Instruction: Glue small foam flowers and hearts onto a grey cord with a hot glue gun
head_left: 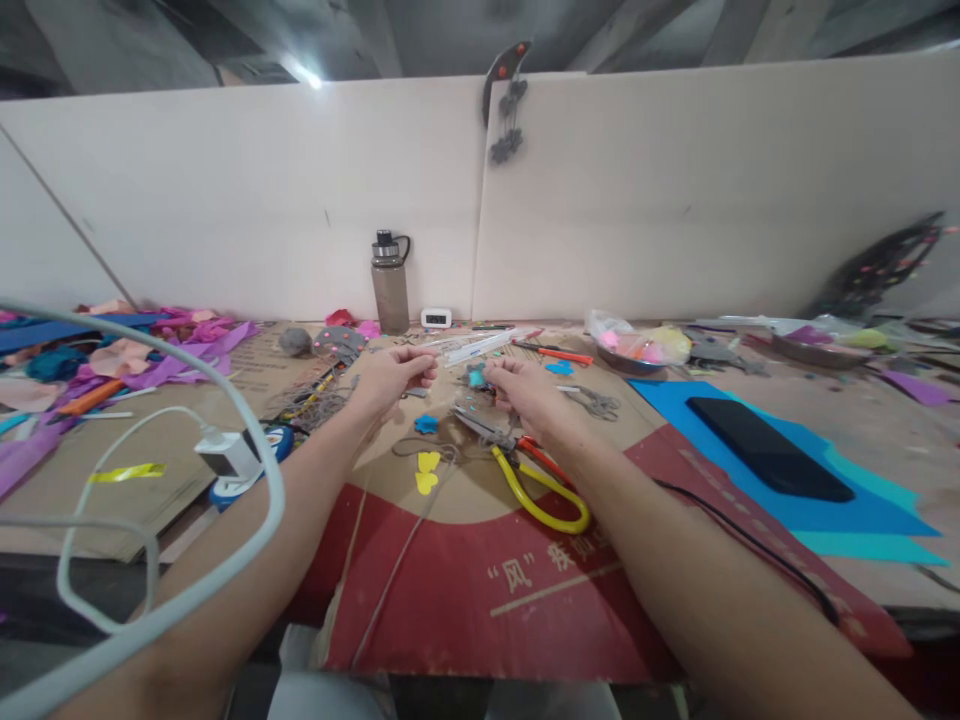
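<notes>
My left hand is raised over the cardboard, thumb and forefinger pinched together; what they hold is too fine to make out. Opposite it, my right hand is closed in a pinch at a small teal piece, which shows at its fingertips. Below the hands lie a blue flower cutout and yellow cutouts. Yellow-handled scissors rest under my right wrist, beside a red-handled tool partly hidden by that arm. A grey cord trails toward the front edge. Another blue cutout sits beyond my right hand.
A water bottle and small digital clock stand by the white partition. A black phone lies on blue sheets at right. Colourful scraps pile up at left. A white cable loops across my left forearm.
</notes>
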`<state>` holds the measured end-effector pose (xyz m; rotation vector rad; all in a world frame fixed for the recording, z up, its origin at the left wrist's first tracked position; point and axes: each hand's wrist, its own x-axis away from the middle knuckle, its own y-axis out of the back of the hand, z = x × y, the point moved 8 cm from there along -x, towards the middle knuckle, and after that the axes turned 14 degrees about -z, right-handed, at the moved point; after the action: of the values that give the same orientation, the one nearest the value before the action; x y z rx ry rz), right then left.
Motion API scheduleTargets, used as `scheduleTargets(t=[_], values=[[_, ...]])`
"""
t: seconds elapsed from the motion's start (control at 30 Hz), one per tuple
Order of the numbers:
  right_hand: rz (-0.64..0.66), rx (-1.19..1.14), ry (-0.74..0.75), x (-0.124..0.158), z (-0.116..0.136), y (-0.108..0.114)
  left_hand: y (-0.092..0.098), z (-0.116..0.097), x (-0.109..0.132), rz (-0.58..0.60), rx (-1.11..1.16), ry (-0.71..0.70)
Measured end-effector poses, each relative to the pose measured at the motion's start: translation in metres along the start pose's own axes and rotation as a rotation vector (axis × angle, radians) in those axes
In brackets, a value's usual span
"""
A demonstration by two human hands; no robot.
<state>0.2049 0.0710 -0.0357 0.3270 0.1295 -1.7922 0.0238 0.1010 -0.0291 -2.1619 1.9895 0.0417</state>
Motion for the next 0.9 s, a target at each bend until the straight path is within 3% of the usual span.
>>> scheduleTargets(t=[0.1, 0.3, 0.47, 0.53, 0.63, 0.73, 0.8, 0.9], values=[[0.008, 0.163, 0.077, 0.003, -0.004, -0.012, 0.004, 0.001, -0.004, -0.024, -0.044, -0.035], [0.155, 0.608, 0.336, 0.019, -0.002, -0.050, 0.008, -0.002, -0.005, -0.036, -0.086, -0.089], [0.117, 0.825, 0.338, 0.021, -0.002, -0.049, 0.002, -0.004, 0.001, 0.000, -0.131, -0.090], [0.073, 0.737, 0.331, 0.019, 0.005, -0.041, -0.001, -0.008, 0.005, 0.019, -0.151, -0.131], [0.016, 0.335, 0.341, 0.020, 0.027, -0.025, -0.009, -0.018, 0.013, 0.065, -0.164, -0.220], [0.001, 0.016, 0.220, 0.023, 0.039, -0.011, -0.014, -0.024, 0.020, 0.090, -0.150, -0.254], [0.009, -0.030, 0.158, 0.026, 0.044, -0.007, -0.018, -0.025, 0.024, 0.110, -0.150, -0.258], [0.042, -0.012, 0.186, 0.031, 0.052, -0.008, -0.022, -0.024, 0.027, 0.149, -0.168, -0.253]])
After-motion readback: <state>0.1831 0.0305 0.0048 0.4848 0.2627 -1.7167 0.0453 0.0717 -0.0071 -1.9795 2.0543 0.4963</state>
